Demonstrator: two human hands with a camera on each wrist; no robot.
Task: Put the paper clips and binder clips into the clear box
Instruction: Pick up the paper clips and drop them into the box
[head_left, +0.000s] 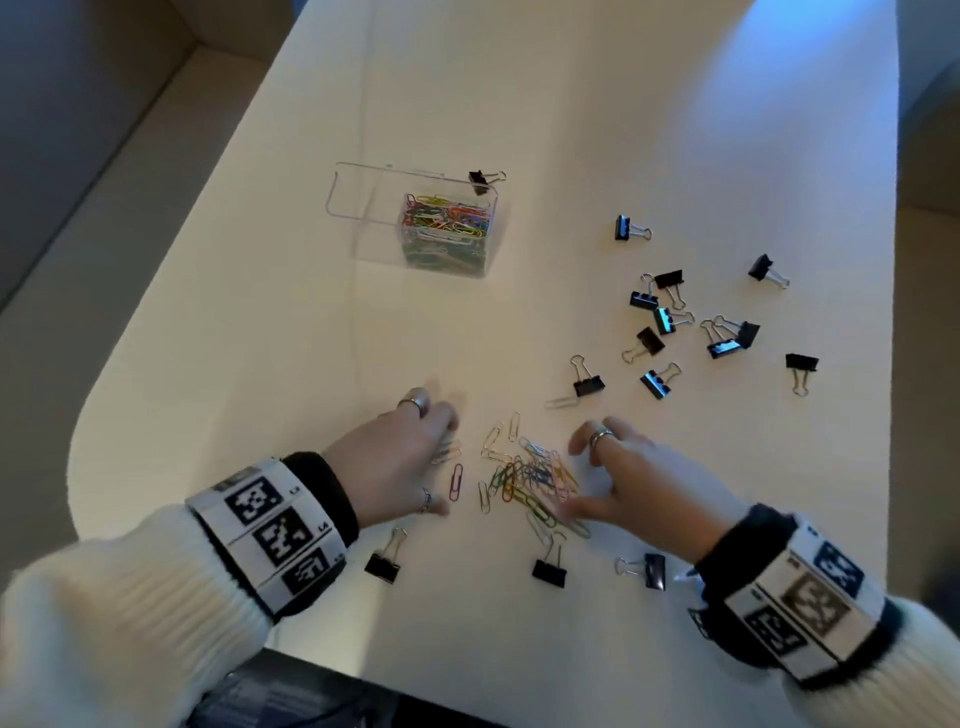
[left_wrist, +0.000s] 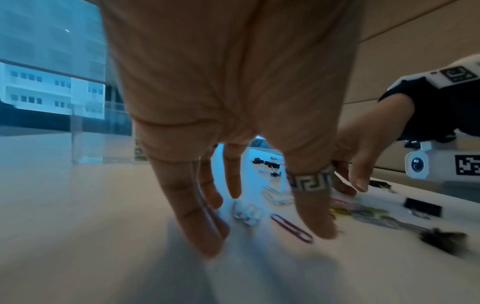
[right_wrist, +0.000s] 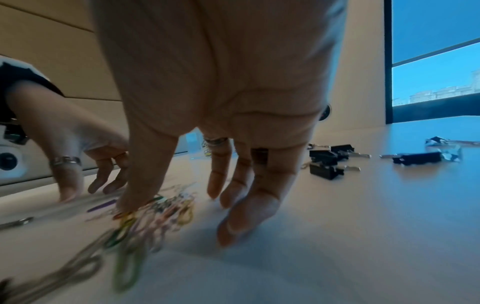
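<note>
Left hand (head_left: 400, 457) and right hand (head_left: 631, 483) flank the loose paper clips (head_left: 524, 478) on the bench (head_left: 571, 130), each grip spread and empty, apparently to rake them together. Clear box (head_left: 415, 221) at 11 o'clock, part filled; binder clips (head_left: 691, 322) scattered at 2 o'clock.

Motion-blurred paper clips (right_wrist: 145, 222) beneath the right hand (right_wrist: 221, 102); fingertip contact unclear.

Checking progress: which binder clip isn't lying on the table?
The binder clip perched on the clear box's far right rim; every other one lies flat on the table.
</note>
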